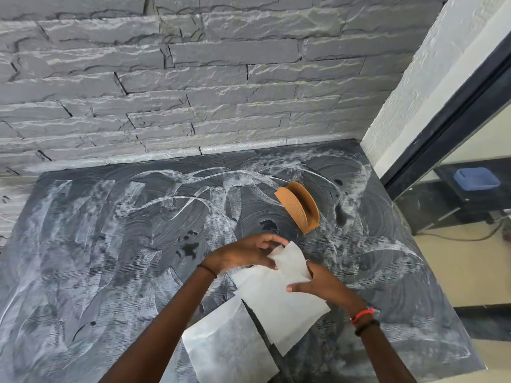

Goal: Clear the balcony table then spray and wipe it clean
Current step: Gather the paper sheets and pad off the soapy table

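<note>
The dark stone table [96, 258] is streaked all over with whitish wipe marks. An empty brown napkin holder [298, 207] stands upright on it toward the back right. In front of the holder I hold a white paper towel [279, 297] between both hands. My left hand [246, 251] pinches its folded top edge, and my right hand [322, 284] grips its right side. A second white paper towel [229, 346] lies flat on the table under my left forearm.
A grey stone-clad wall [193, 78] runs along the table's far edge. A white textured pillar [409, 92] and a black door frame [448, 123] stand at the right. Beyond the frame, a blue box [475, 178] rests on a dark low shelf.
</note>
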The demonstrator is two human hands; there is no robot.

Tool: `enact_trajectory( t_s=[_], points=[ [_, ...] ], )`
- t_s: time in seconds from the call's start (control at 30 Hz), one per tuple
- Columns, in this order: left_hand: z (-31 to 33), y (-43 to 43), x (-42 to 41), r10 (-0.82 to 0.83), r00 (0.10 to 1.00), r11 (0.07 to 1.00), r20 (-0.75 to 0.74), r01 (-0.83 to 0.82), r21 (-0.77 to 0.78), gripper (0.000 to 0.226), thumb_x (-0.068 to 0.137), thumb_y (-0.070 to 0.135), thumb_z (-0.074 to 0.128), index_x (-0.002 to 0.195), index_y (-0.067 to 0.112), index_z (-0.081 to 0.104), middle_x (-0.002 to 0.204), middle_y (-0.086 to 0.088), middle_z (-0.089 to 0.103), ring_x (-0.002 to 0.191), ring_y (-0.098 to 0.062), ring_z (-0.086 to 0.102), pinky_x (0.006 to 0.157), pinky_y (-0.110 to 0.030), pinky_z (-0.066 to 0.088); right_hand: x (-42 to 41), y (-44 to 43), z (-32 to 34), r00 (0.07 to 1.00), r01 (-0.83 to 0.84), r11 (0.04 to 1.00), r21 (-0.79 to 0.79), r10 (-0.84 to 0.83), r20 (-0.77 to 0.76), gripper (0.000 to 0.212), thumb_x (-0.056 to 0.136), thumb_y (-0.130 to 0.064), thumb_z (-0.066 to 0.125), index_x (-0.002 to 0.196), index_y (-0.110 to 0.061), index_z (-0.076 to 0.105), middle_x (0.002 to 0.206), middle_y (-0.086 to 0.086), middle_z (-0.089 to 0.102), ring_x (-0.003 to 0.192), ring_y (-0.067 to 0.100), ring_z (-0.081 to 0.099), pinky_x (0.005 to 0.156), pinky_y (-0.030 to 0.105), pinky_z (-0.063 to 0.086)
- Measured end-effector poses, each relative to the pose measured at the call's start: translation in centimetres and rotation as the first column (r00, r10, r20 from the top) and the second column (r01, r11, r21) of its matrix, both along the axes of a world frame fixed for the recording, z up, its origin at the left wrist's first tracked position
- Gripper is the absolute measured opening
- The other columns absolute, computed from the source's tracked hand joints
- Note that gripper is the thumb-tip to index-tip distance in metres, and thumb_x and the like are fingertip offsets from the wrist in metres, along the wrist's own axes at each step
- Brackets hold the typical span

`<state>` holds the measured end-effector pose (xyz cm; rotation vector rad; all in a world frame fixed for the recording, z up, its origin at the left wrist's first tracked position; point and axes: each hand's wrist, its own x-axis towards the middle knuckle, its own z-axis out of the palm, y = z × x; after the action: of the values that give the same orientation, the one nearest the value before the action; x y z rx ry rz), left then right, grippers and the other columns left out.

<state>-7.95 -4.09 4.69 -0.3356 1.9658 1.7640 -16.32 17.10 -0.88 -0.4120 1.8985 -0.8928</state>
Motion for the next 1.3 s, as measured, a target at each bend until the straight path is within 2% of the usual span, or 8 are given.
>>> enact_trajectory(
  t_s=[0.17, 0.33, 0.5, 0.67, 0.83, 1.03, 1.2, 1.3],
  points=[
    [1.4, -2.1, 1.1, 0.111, 0.992, 0.984, -0.064, -0.101, 0.144, 0.053, 0.084, -0.012, 0.063, 0.129, 0.014, 0.055, 0.111, -0.004, 0.067, 0.099, -0.009, 0.066, 0.083, -0.021, 0.053, 0.4, 1.8, 0.9, 0.992, -0.094, 0.996, -0.003, 0.094, 0.084, 0.029, 0.071, -0.032, 0.083, 0.097, -0.028, 0.072, 0.095, -0.013, 0.075, 0.091, 0.004, 0.070, 0.071, 0.009, 0.050],
    [2.5, -4.7, 2.8, 0.163, 0.986, 0.986, -0.038, -0.161, 0.041, 0.055, 0.083, -0.010, 0.066, 0.133, 0.007, 0.053, 0.090, 0.010, 0.072, 0.083, 0.001, 0.065, 0.076, -0.012, 0.049, 2.4, 2.9, 1.6, 0.980, -0.014, 0.999, -0.029, 0.020, 0.199, 0.039, 0.067, -0.037, 0.082, 0.101, -0.018, 0.073, 0.100, -0.005, 0.076, 0.092, 0.012, 0.072, 0.072, 0.017, 0.054],
    [3.6, -6.2, 4.5, 0.172, 0.984, 0.984, -0.040, -0.174, -0.046, 0.050, 0.083, -0.002, 0.071, 0.129, 0.011, 0.057, 0.104, -0.016, 0.060, 0.096, -0.018, 0.052, 0.094, -0.026, 0.039, 5.2, 2.9, 2.8, 0.957, 0.080, 0.993, -0.086, -0.053, 0.285, 0.036, 0.062, -0.028, 0.088, 0.094, -0.018, 0.073, 0.094, -0.006, 0.077, 0.086, 0.012, 0.073, 0.064, 0.017, 0.055],
    [2.9, -7.2, 7.0, 0.103, 0.995, 0.981, 0.018, -0.099, -0.167, 0.047, 0.082, 0.006, 0.075, 0.125, 0.017, 0.060, 0.065, 0.017, 0.062, 0.069, -0.003, 0.052, 0.073, -0.016, 0.038, 9.4, 2.6, 2.8, 0.907, 0.101, 0.992, -0.078, -0.059, 0.418, 0.040, 0.060, -0.023, 0.084, 0.096, -0.013, 0.071, 0.095, 0.001, 0.077, 0.086, 0.017, 0.074, 0.063, 0.022, 0.057],
    [0.2, -7.5, 9.9, 0.025, 0.984, 0.941, 0.177, 0.037, -0.338, 0.050, 0.081, 0.017, 0.077, 0.126, 0.024, 0.057, 0.104, -0.007, 0.063, 0.097, -0.014, 0.055, 0.081, -0.020, 0.042, 13.2, 2.1, 1.6, 0.891, 0.023, 0.999, -0.023, -0.010, 0.453, 0.035, 0.072, -0.013, 0.081, 0.104, -0.009, 0.070, 0.098, 0.005, 0.076, 0.090, 0.021, 0.073, 0.069, 0.030, 0.059],
    [-3.3, -6.4, 12.8, 0.081, 0.966, 0.902, 0.244, 0.033, -0.430, 0.051, 0.082, 0.016, 0.077, 0.128, 0.018, 0.057, 0.111, -0.010, 0.062, 0.103, -0.014, 0.055, 0.067, 0.001, 0.038, 16.2, 1.7, 0.1, 0.907, 0.010, 0.994, 0.105, -0.054, 0.418, 0.039, 0.085, -0.011, 0.070, 0.122, -0.006, 0.057, 0.118, 0.011, 0.066, 0.101, 0.031, 0.068, 0.074, 0.044, 0.060],
    [-5.1, -5.1, 14.0, 0.183, 0.965, 0.870, 0.189, -0.070, -0.488, 0.054, 0.079, 0.009, 0.078, 0.129, 0.006, 0.057, 0.124, -0.017, 0.063, 0.111, -0.023, 0.059, 0.084, -0.015, 0.045, 16.9, 1.9, -0.3, 0.929, -0.046, 0.986, 0.160, -0.017, 0.370, 0.042, 0.089, -0.014, 0.066, 0.126, -0.004, 0.049, 0.117, 0.012, 0.063, 0.078, 0.030, 0.073, 0.067, 0.040, 0.062],
    [-5.5, -4.7, 14.7, 0.301, 0.949, 0.795, 0.090, -0.198, -0.574, 0.046, 0.080, 0.007, 0.077, 0.123, 0.002, 0.060, 0.120, -0.017, 0.065, 0.112, -0.027, 0.061, 0.089, -0.020, 0.044, 16.7, 1.8, 0.5, 0.968, -0.170, 0.958, 0.232, 0.117, 0.223, 0.052, 0.089, -0.028, 0.066, 0.128, -0.002, 0.045, 0.126, 0.018, 0.057, 0.087, 0.031, 0.071, 0.081, 0.042, 0.059]
  ],
)
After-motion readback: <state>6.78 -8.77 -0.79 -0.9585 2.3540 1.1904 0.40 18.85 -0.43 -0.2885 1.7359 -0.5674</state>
